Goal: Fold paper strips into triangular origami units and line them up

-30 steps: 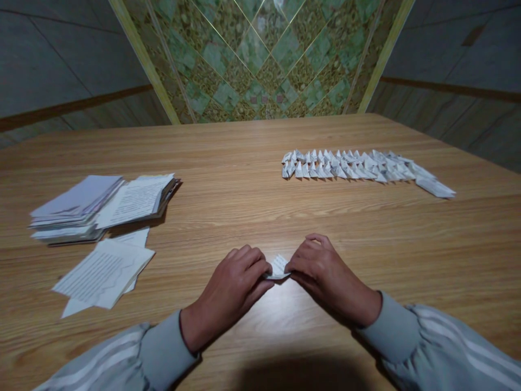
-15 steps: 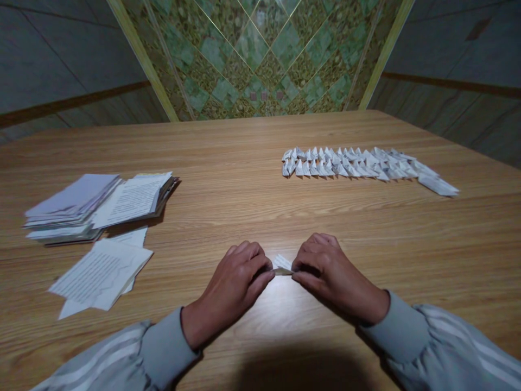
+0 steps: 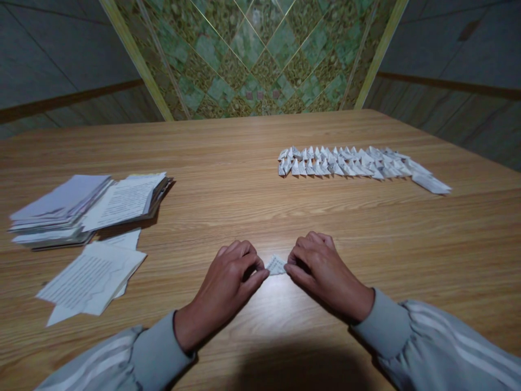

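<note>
A small folded piece of printed paper lies low over the wooden table, between my two hands. My left hand pinches its left corner between thumb and fingers. The right corner is pinched by my right hand in the same way. The paper's middle shows as a flat triangle with printed lines; its corners are hidden by my fingertips.
Loose printed sheets lie at the left on the table, below a stack of paper and a printed pile. Rows of folded paper pieces stand at the back right. A tiled wall rises behind.
The folded paper now shows a flatter, more even triangle, where its lower edge stood slightly open before. Both hands still pinch its corners. The whole view has shifted slightly.
</note>
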Action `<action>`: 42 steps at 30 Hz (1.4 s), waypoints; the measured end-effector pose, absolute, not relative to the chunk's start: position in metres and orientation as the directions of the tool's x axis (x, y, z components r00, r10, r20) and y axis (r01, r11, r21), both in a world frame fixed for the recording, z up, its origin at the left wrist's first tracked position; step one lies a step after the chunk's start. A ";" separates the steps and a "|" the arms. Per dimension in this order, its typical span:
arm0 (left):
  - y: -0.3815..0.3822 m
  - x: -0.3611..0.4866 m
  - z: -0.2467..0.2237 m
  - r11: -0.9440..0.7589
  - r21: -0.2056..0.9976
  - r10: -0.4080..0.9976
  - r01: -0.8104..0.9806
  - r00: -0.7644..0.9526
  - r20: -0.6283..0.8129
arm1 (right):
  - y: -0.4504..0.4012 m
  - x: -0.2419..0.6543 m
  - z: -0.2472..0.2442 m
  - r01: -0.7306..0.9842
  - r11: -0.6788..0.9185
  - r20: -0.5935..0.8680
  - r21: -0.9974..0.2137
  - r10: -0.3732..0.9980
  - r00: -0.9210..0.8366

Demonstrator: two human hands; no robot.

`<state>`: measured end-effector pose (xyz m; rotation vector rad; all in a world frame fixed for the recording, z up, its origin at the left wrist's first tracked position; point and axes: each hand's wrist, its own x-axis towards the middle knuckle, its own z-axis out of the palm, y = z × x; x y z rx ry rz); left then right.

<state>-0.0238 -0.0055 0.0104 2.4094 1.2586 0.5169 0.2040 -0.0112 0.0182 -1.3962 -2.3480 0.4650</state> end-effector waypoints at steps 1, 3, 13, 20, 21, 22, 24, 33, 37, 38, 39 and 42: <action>-0.005 -0.024 0.010 -0.527 0.477 0.837 0.703 0.526 0.149 | -0.011 0.204 0.018 0.769 0.453 0.145 -0.451 0.888 -0.437; -0.005 -0.023 0.009 -0.517 0.466 0.845 0.718 0.513 0.148 | -0.011 0.204 0.017 0.778 0.446 0.141 -0.443 0.892 -0.430; -0.004 -0.022 0.009 -0.494 0.452 0.859 0.743 0.497 0.122 | -0.011 0.201 0.019 0.805 0.420 0.110 -0.418 0.903 -0.415; -0.005 -0.020 0.007 -0.670 0.366 0.740 0.646 0.619 0.262 | -0.012 0.201 0.016 0.806 0.425 0.139 -0.413 0.904 -0.405; -0.005 -0.020 0.007 -0.709 0.313 0.706 0.632 0.642 0.300 | -0.012 0.201 0.016 0.805 0.422 0.137 -0.417 0.905 -0.403; -0.005 -0.019 0.006 -0.739 0.260 0.672 0.621 0.662 0.332 | -0.012 0.201 0.016 0.805 0.418 0.132 -0.421 0.906 -0.401; -0.005 -0.019 0.005 -0.779 0.175 0.619 0.602 0.694 0.368 | -0.011 0.201 0.017 0.805 0.410 0.124 -0.428 0.909 -0.397; -0.005 -0.019 0.006 -0.798 0.102 0.585 0.594 0.723 0.366 | -0.009 0.205 0.016 0.784 0.390 0.109 -0.483 0.915 -0.388; -0.004 -0.019 0.007 -0.796 0.105 0.594 0.597 0.735 0.327 | -0.006 0.209 0.018 0.772 0.400 0.097 -0.494 0.908 -0.408; -0.004 -0.019 0.008 -0.793 0.107 0.598 0.599 0.736 0.317 | -0.005 0.210 0.019 0.769 0.405 0.095 -0.495 0.905 -0.416; -0.003 -0.018 0.008 -0.791 0.108 0.603 0.602 0.736 0.307 | -0.004 0.211 0.019 0.765 0.409 0.092 -0.497 0.902 -0.422; -0.001 -0.016 0.010 -0.796 0.107 0.597 0.596 0.742 0.306 | -0.001 0.214 0.019 0.738 0.429 0.101 -0.521 0.890 -0.446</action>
